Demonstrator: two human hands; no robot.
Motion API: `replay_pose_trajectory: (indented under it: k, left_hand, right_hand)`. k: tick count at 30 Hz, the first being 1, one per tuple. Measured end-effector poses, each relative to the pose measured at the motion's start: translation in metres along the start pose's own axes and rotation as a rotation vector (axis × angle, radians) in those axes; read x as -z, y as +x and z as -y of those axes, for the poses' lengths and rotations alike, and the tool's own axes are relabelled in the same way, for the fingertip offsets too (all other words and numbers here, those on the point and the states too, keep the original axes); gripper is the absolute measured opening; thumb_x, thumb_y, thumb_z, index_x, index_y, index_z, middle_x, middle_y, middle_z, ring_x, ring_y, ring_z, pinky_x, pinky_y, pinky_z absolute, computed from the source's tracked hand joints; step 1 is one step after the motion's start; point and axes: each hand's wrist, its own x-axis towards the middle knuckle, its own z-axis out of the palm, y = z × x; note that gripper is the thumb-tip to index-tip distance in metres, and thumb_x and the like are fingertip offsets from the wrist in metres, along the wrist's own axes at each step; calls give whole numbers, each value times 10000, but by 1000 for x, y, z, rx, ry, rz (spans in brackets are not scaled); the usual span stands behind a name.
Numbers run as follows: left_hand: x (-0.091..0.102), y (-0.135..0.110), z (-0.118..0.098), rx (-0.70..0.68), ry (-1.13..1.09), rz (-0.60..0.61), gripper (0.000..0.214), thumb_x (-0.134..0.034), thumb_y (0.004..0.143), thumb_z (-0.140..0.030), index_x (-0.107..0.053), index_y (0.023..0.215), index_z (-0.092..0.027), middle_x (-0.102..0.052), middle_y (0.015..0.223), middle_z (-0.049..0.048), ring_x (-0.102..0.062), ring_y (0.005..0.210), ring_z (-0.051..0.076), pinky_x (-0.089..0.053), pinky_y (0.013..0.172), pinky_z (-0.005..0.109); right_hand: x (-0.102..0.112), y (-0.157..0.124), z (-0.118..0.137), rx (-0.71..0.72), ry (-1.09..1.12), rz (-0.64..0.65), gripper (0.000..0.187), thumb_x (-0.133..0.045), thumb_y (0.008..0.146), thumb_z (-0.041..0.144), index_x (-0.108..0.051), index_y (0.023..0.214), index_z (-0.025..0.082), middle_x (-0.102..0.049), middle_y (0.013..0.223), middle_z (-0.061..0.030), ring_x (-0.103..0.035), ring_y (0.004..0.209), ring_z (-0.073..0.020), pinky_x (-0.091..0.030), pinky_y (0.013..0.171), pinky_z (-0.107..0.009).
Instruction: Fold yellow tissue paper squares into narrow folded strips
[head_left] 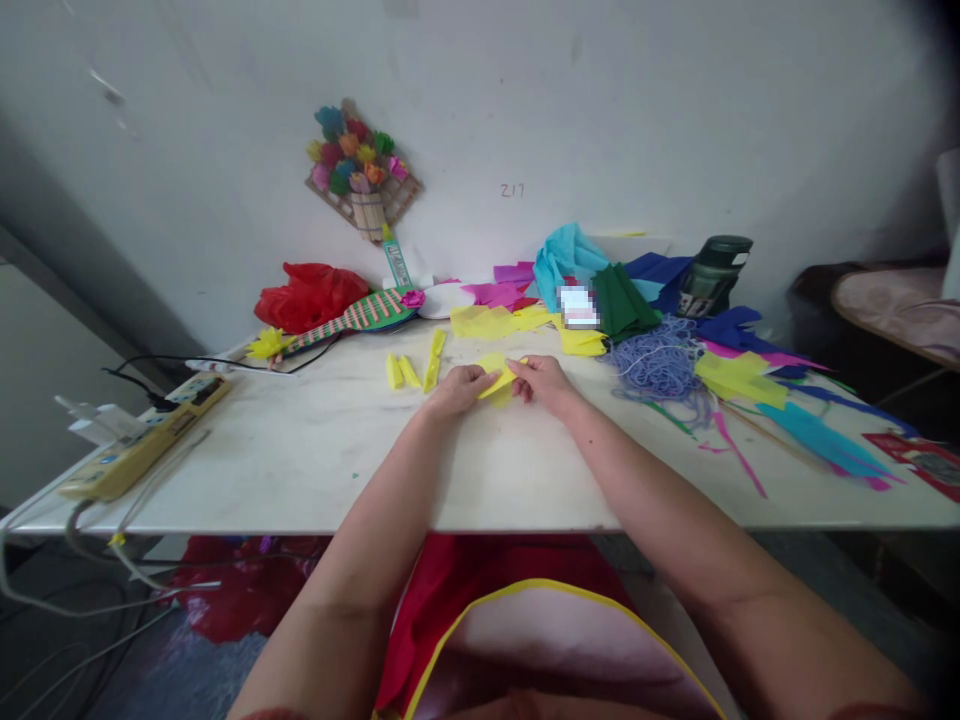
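Between both hands, just above the middle of the table (300, 450), is a piece of thin yellow crepe paper (496, 378). My left hand (459, 388) pinches its left side between thumb and fingers. On the other side, my right hand (543, 380) grips the right edge, fingertips curled under. To the left of my left hand lie several small folded yellow paper strips (403, 371). Beyond the hands stretches a larger sheet of yellow paper (480, 321).
A tangle of purple yarn (654, 362) and coloured paper scraps cover the right side, near a dark bottle (714, 277). A decorated green lute-shaped craft (367, 315) and red plastic bag (311, 295) lie at the back left. A power strip (146, 440) runs along the left edge.
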Motion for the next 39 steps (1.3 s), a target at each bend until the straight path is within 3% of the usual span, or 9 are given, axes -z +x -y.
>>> replay_pose_trajectory:
  k: [11,16,22,26,30,35,39]
  left_hand:
    - [-2,5,5,8,-36,71,387,-541,659,-552,-537,670,-165,-343,427,-77,-257,374,41,-194,407,206]
    - [0,3,3,-5,-38,64,376,-562,651,-535,-532,643,-161,-337,428,-74,-252,381,38,-200,413,208]
    - [-2,6,7,22,-91,19,402,-538,666,-563,-488,630,-166,-323,425,-72,-258,376,40,-181,391,198]
    - [-2,8,9,15,-152,-26,397,-518,688,-561,-477,649,-168,-342,425,-70,-280,371,41,-188,383,192]
    - [-2,7,6,5,-158,22,382,-531,690,-546,-505,691,-165,-341,411,-72,-288,361,41,-184,374,188]
    - [-4,4,8,-35,-171,121,374,-571,671,-519,-531,773,-162,-349,393,-82,-265,342,34,-160,372,186]
    - [-3,5,11,-36,-91,152,386,-563,671,-534,-511,684,-152,-397,385,-64,-289,342,37,-194,380,194]
  right_hand:
    - [4,7,-6,17,71,-100,231,-536,715,320,-507,553,158,-526,387,10,-381,281,-65,-286,301,-193]
    - [5,6,-6,41,57,-89,247,-563,709,338,-483,548,169,-536,410,13,-403,299,-65,-302,314,-188]
    - [8,9,-4,24,186,-190,297,-567,725,439,-516,632,161,-552,439,7,-415,306,-66,-314,318,-188]
    - [7,8,-2,-69,275,-85,365,-562,717,516,-551,754,153,-618,537,-31,-464,350,-80,-365,341,-200]
    - [1,5,-5,-94,212,69,319,-674,641,433,-583,725,139,-656,643,-59,-502,406,-80,-380,360,-196]
    - [-2,6,-9,-54,126,-11,292,-720,577,378,-604,620,114,-567,461,-8,-464,380,-73,-360,370,-198]
    - [0,7,-9,-26,129,-47,252,-701,589,342,-586,564,119,-533,412,2,-456,367,-78,-352,369,-205]
